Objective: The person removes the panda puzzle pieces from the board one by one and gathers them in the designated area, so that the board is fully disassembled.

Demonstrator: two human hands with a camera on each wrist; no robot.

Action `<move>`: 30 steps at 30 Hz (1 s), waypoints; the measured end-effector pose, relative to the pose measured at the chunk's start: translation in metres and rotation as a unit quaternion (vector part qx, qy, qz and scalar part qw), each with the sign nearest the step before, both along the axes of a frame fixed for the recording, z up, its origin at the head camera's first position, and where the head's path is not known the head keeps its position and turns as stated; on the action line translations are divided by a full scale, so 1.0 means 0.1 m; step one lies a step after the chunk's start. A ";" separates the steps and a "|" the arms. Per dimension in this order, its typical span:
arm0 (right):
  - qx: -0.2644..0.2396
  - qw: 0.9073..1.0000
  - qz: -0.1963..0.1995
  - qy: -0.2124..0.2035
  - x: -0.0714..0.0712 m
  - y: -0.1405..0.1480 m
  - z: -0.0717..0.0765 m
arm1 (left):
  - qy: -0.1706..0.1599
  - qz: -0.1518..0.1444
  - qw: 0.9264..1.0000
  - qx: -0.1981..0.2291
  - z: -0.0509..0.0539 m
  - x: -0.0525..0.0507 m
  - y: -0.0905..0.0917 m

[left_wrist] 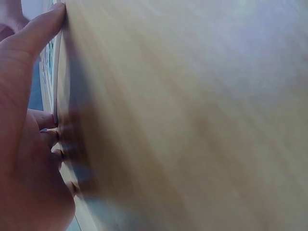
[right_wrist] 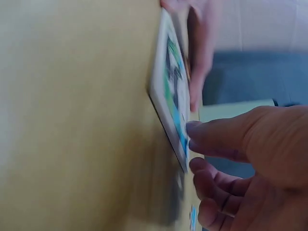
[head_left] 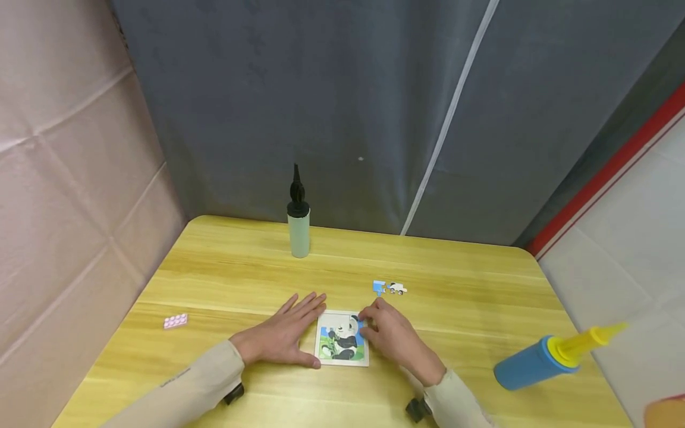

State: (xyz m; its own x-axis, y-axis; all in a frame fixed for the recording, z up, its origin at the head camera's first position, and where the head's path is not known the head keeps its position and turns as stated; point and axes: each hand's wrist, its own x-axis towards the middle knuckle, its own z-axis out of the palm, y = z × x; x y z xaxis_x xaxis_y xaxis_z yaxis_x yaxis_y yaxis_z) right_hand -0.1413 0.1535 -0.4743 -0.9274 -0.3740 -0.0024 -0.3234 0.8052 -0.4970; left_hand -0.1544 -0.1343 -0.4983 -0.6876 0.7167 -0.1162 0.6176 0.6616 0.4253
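Observation:
A panda jigsaw puzzle lies in a pale, square tray on the table. The upper left of its picture area is plain and pale. My left hand is spread flat beside it, with thumb and index finger against the tray's left side. At the upper right of the picture, my right hand pinches a puzzle piece with bent thumb and index finger; the fingers mostly cover that piece. In the right wrist view those fingertips meet at the puzzle's surface. Beyond the tray lie a blue puzzle piece and a black-and-white puzzle piece.
A pale green hand pump with a black nozzle stands at the back of the wooden table. A blue and yellow pump is at the right. A pink studded block lies at the left. A grey curtain hangs behind.

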 end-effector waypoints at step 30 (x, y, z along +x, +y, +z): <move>0.058 0.998 0.008 0.039 0.13 -0.13 -0.05 | 0.010 0.001 1.000 0.000 -0.02 -0.01 0.00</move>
State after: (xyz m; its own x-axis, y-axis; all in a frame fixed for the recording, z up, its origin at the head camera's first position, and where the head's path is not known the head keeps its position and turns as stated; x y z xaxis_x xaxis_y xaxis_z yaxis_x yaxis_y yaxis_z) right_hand -0.1285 0.1405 -0.4790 -0.9207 -0.3895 0.0249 -0.3699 0.8503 -0.3744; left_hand -0.1550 -0.1344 -0.5007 -0.6915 0.7151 -0.1022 0.6249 0.6631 0.4120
